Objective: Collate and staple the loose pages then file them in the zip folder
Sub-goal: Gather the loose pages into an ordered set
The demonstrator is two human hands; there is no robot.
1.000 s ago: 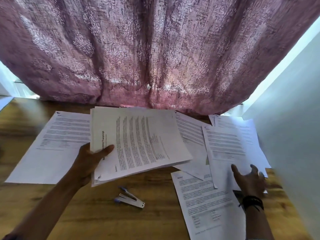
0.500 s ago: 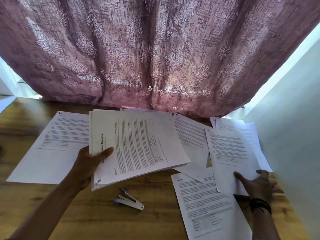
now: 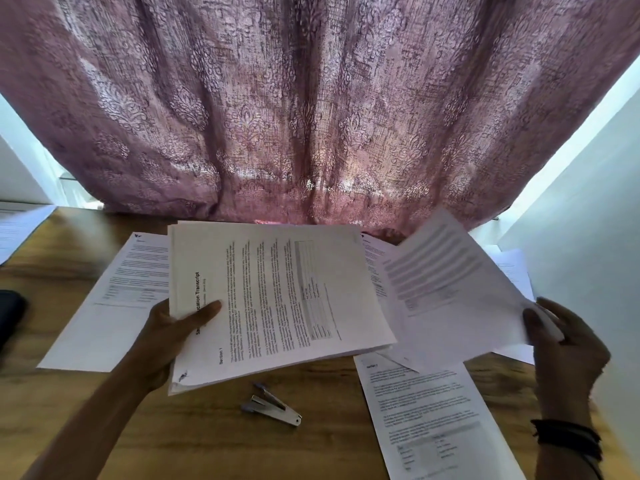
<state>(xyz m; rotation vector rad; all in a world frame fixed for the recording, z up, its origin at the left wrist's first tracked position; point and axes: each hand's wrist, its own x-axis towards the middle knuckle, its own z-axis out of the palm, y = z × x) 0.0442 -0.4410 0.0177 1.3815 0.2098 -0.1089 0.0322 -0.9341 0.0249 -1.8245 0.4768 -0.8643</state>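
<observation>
Collating, mid-step. My left hand (image 3: 173, 337) gripped the gathered stack (image 3: 277, 299) at centre frame, thumb on top. My right hand (image 3: 564, 344) pinched a loose sheet (image 3: 450, 292), raised at right and blurred. The next move called for squaring it onto the stack. The stapler (image 3: 273, 405) lay below centre. A dark shape (image 3: 10, 317) at the left edge was possibly the folder.

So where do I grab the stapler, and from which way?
Probably from above, pinching the stapler across its narrow sides near the hinge end, which points right and toward you. It lies flat on the table with its two arms splayed apart at the blue-tipped end, so the hinge is the one solid spot.
</observation>
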